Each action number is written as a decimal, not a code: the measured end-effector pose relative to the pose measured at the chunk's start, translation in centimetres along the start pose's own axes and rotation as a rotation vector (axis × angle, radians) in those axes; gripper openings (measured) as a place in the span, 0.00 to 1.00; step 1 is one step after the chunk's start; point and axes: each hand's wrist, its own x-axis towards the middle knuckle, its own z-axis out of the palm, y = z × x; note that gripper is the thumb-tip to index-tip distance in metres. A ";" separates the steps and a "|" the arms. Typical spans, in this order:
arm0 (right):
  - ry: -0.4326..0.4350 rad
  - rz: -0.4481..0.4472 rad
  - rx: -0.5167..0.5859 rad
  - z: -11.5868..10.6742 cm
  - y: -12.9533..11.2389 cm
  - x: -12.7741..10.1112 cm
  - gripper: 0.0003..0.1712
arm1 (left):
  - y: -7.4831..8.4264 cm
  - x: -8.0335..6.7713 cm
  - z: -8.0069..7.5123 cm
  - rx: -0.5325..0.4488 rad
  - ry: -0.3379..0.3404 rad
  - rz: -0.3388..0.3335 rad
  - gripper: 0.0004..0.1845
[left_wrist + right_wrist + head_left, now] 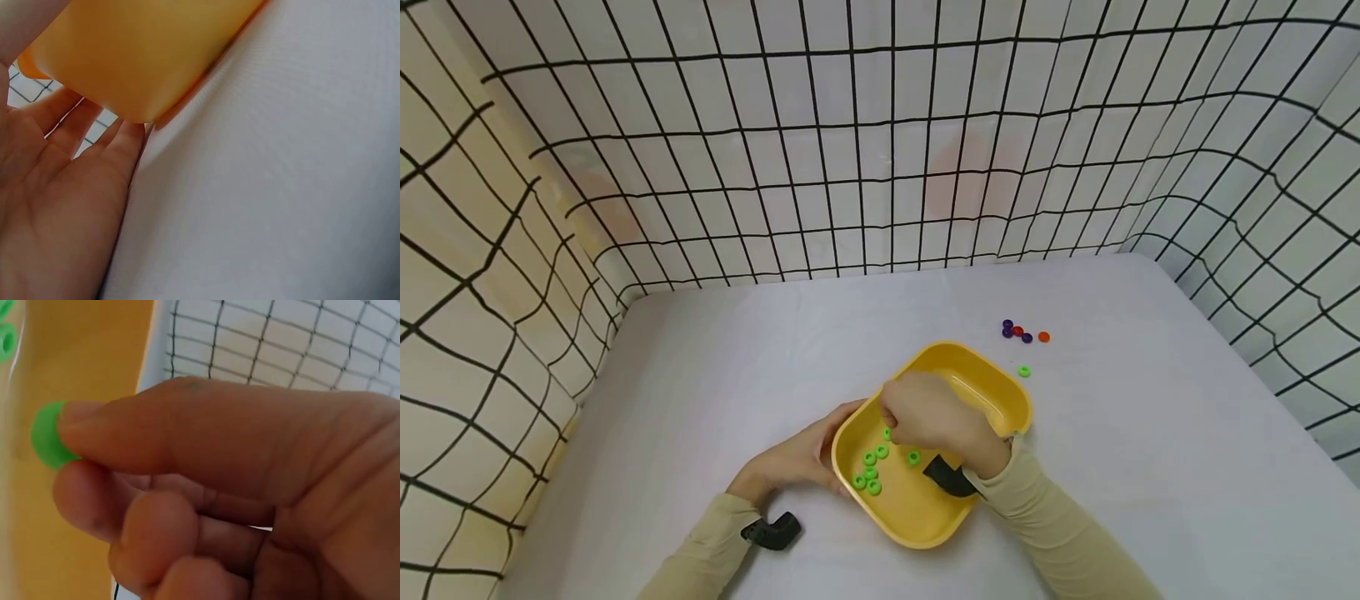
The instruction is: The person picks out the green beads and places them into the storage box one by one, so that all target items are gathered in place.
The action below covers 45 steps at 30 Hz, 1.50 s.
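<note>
A yellow plastic tray (904, 521) lies on the table, turned at an angle. My left hand (801, 454) holds its left corner, fingers along the far side and thumb on the near side. The left wrist view shows the fingers (128, 147) against the tray's outer wall (144, 56). Over the tray, my right hand (928, 417) pinches a green ring (47, 435) between thumb and forefinger, with the other fingers curled. Several more green rings (869, 472) lie on the tray's floor, mostly toward its left side. The right hand hides part of the tray.
Beyond the tray's right corner a single green ring (1024, 371) lies on the table (737, 358). Farther back sit several small purple pieces (1007, 332), a red piece (1018, 331) and an orange piece (1044, 337). Black netting (891, 179) borders the table at the back and sides.
</note>
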 end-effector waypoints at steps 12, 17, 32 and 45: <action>-0.197 -0.130 -0.255 2.0 -2.0 0.8 0.16 | -0.1 0.1 0.0 -0.006 -0.005 0.005 0.54; -0.264 -0.148 -0.328 2.7 -2.5 0.9 0.12 | -0.1 0.1 -0.2 -0.018 -0.015 0.014 0.55; -0.211 -0.140 -0.243 2.8 -2.1 1.0 0.13 | -0.2 0.1 -0.1 -0.084 -0.025 0.018 0.55; 0.326 0.182 0.317 -3.9 8.4 -2.9 0.03 | -0.2 0.3 0.0 -0.090 -0.017 0.032 0.56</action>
